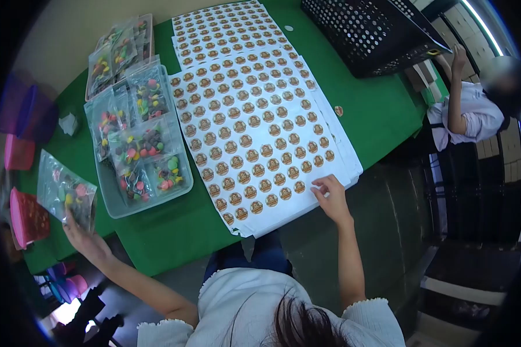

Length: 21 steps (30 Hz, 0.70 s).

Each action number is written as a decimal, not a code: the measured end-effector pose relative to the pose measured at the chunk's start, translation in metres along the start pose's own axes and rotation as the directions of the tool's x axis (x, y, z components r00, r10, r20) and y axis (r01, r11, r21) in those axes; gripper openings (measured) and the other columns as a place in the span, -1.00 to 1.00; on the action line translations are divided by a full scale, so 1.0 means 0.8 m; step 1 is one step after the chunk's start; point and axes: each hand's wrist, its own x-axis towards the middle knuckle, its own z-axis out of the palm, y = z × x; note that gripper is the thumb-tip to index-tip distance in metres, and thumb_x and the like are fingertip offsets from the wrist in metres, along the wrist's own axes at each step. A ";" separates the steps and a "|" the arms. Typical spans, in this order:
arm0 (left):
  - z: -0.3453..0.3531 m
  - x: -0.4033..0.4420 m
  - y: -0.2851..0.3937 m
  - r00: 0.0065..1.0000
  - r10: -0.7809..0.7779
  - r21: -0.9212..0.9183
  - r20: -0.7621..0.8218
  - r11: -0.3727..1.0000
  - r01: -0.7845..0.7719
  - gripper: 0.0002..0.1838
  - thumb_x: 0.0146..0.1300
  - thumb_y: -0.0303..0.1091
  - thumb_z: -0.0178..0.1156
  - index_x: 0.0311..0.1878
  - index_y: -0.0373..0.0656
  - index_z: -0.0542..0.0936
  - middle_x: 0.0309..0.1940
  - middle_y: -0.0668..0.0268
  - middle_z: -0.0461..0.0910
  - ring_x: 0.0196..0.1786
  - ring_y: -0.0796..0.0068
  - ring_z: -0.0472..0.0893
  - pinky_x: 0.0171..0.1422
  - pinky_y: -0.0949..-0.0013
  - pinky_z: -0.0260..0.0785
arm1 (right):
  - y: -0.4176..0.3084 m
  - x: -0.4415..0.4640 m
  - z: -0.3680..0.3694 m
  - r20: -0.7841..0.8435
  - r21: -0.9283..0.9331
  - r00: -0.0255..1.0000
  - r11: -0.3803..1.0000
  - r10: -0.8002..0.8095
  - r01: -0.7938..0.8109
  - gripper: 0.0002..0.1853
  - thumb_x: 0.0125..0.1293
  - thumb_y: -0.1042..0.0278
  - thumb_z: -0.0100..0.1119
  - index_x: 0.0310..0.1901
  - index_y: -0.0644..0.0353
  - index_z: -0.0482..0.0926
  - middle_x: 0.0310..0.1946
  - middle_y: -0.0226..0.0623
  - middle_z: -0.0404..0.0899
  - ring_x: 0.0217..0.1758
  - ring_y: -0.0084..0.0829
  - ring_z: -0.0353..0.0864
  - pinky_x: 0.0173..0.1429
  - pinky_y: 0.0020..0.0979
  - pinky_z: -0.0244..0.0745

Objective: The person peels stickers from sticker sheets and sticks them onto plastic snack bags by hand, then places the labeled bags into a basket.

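Note:
My left hand [85, 240] holds a clear plastic bag [69, 194] of colourful candies at the left edge of the green table. Over the lower right part of a white sheet of round brown stickers [255, 139] is my right hand [329, 196], its thumb and fingertips brought together at the sheet's edge. Whatever may be between those fingertips is too small to make out. A grey tray [113, 202] filled with similar candy bags stands between my left hand and the stickers.
Another tray [150, 29] with candy bags lies at the back left. Pink containers [26, 217] stand at the far left. A black perforated basket [364, 34] is at the back right, near another person [472, 110]. A loose sticker [338, 111] lies on the green table [388, 115].

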 end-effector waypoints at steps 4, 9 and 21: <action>-0.008 -0.045 0.021 0.988 0.115 0.024 -0.106 0.993 -0.113 -0.64 0.25 -0.32 -0.10 0.07 -0.30 0.31 0.01 0.18 0.26 0.12 0.32 0.29 0.12 0.29 0.22 | 0.020 0.048 0.012 0.160 0.057 0.987 0.998 0.001 -0.010 -0.86 -0.14 0.57 0.26 -0.48 0.37 0.53 -0.54 -0.20 0.46 -0.51 -0.43 0.51 -0.40 -0.48 0.42; 0.062 -0.133 0.050 0.975 0.081 -0.005 -0.207 0.996 -0.084 -0.60 0.27 -0.28 -0.16 0.12 -0.29 0.27 0.04 0.19 0.30 0.13 0.30 0.30 0.21 0.25 0.16 | 0.023 0.051 0.019 0.251 0.079 0.967 0.995 0.042 -0.064 -0.90 -0.12 0.59 0.27 -0.51 0.35 0.54 -0.57 -0.28 0.49 -0.51 -0.53 0.50 -0.39 -0.55 0.43; 0.285 -0.163 0.042 0.723 0.361 -0.760 0.589 0.551 0.344 -0.58 0.26 -0.26 -0.18 0.13 -0.28 0.27 0.12 0.04 0.27 0.13 0.20 0.34 0.17 0.19 0.23 | 0.026 0.039 0.029 0.183 0.096 0.983 0.995 0.022 -0.040 -0.94 0.04 0.57 0.11 -0.47 0.38 0.47 -0.47 -0.13 0.37 -0.46 -0.23 0.48 -0.37 -0.34 0.41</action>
